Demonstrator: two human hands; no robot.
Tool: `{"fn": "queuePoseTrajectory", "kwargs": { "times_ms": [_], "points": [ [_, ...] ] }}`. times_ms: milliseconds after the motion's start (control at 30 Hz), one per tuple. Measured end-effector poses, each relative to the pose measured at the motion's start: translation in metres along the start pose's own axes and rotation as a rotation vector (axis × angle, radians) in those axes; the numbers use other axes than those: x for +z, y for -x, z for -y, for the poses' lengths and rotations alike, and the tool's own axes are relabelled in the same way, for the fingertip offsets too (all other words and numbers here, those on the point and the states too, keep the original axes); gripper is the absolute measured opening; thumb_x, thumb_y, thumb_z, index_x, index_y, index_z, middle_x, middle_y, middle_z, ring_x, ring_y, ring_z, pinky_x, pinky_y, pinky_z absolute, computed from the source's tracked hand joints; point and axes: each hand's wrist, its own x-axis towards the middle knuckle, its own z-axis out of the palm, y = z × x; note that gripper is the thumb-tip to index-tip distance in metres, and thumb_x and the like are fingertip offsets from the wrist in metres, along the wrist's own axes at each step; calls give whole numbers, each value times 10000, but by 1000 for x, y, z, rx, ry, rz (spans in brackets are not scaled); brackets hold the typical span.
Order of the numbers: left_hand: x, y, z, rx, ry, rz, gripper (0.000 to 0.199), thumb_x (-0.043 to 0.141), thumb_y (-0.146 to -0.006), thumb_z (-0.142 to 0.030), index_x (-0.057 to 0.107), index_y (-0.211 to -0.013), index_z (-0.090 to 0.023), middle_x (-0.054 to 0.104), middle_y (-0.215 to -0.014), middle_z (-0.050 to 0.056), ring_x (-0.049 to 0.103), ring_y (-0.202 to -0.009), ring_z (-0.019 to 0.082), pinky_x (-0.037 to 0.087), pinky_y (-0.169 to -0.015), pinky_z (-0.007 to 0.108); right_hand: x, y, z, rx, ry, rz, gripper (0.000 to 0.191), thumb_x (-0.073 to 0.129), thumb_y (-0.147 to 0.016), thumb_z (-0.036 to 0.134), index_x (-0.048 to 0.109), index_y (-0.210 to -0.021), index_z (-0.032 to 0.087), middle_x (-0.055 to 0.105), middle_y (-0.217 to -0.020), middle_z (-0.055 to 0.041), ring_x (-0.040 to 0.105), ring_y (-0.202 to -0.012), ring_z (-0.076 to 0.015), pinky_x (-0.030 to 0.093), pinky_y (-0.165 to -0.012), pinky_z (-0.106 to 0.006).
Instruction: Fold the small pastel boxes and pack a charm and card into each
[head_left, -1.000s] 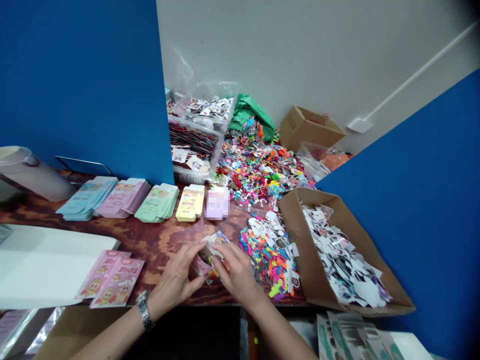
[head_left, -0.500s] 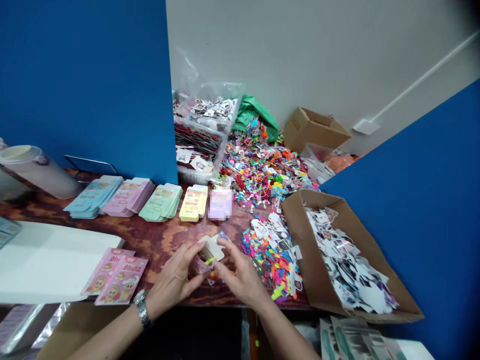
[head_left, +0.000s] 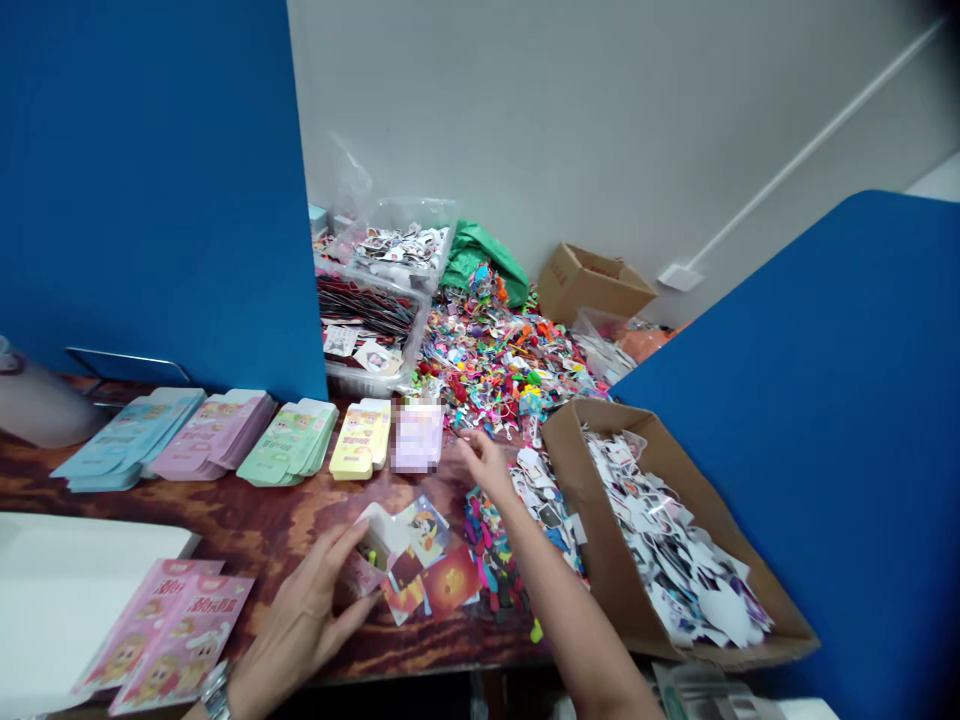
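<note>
The L hand (head_left: 300, 625) is spread, w/ its fingertips right at the edge of a white card tag (head_left: 379, 535). It does not look like a pinch. The R hand (head_left: 480, 462) is open, holds nothing & is near a blurred pack (head_left: 416, 437).

The white card tag lies on the wood table (head_left: 262, 530), just beside approx 4 shiny picture cards (head_left: 450, 582). The tag looks light, thin & a bit stiff, so it may bend easily. The cut hole looks like its weak spot, so best take it by the outer edge w/ 2 fingers. The shiny cards look slick & may slide on each other, so pinch them at a corner.

Counts: 4 stacks of card packs (head_left: 289, 445) (blue, pink, green, yellow) in a row, 2 pink packets (head_left: 169, 635) near the L hand, 1 cardboard box (head_left: 592, 520) full of white paper cutouts (head_left: 667, 540), 2 clear bins (head_left: 360, 375) at the back. The colorful cutouts (head_left: 495, 375) are too many to count.
</note>
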Motion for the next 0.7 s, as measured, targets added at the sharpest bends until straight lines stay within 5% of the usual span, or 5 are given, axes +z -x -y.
{"fn": "queuePoseTrajectory", "kwargs": {
  "times_ms": [133, 300, 500, 700],
  "points": [
    [5, 5, 5, -7, -11, -11, 754, 604, -871, -395, 227, -1504, -235, 569, -1353, 136, 629, -1171, 260, 557, -930, 336, 2, -66, -33, 91, 152, -97, 297, 506, -913, 260, 642, -1136, 119, 715, -1007, -94, 654, -935, -191, 470, -840, -280],
    [17, 14, 14, -15, -83, -28, 756, 602, -872, -422, 239, -1508, -230, 586, -1358, 120, 638, -1165, 240, 548, -943, 309, 18, -116, -37, 140, 277, -110, 398, 662, -831, 347, 632, -1184, 166, 689, -1117, -111, 619, -1061, -240, 438, -907, -303],
    [16, 8, 13, -7, -123, -54, 710, 585, -882, -467, 293, -1485, -229, 632, -1307, 104, 668, -1117, 217, 560, -904, 268, 38, -138, -34, 167, 267, -153, 528, 654, -834, 372, 537, -1332, 240, 681, -1110, -104, 616, -1063, -274, 441, -906, -367],
    [15, 7, 16, -27, -121, -20, 717, 575, -889, -437, 273, -1494, -198, 602, -1336, 125, 649, -1151, 210, 533, -941, 259, 27, -143, -59, 126, 78, -254, 573, 629, -774, 301, 524, -1327, 195, 696, -914, -38, 643, -848, -217, 484, -801, -319]
  ]
}}
